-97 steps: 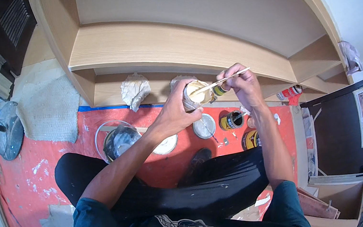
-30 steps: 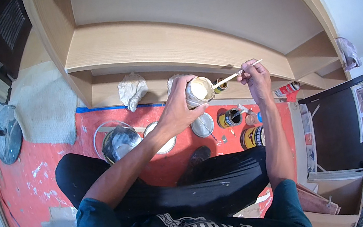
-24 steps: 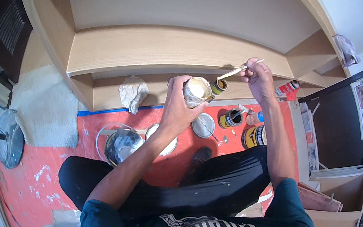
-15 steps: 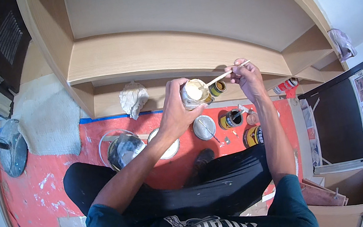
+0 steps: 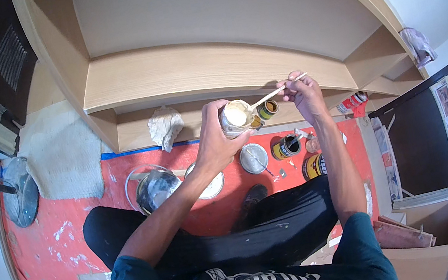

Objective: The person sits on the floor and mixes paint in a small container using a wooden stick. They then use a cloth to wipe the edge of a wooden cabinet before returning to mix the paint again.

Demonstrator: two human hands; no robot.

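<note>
My left hand (image 5: 217, 141) is wrapped round a small tub (image 5: 230, 129) of cream-coloured paint, tilted so its open top shows. Pinched in the fingers of my right hand (image 5: 306, 98) is a thin pale wooden stick (image 5: 270, 96). Its lower end reaches into the tub's mouth; whether that end carries bristles I cannot tell. Just beyond the tub, a small open can (image 5: 269, 109) with yellowish contents stands near the shelf edge. Below my right hand are a dark, yellow-labelled can (image 5: 282, 149) with a brush handle in it and another yellow-labelled can (image 5: 314, 166).
A wooden shelf unit (image 5: 164, 69) rises in front. On its low ledge lie a crumpled white cloth (image 5: 165, 127) and a red can (image 5: 352, 102). A bucket (image 5: 156, 189), a white-topped container (image 5: 213, 187) and a round lid or tin (image 5: 254, 158) sit on the red floor covering (image 5: 71, 227).
The view has shifted slightly, so the surroundings sit a little differently. Both hands keep their holds; the stick stays in the tub with hardly any visible movement.
</note>
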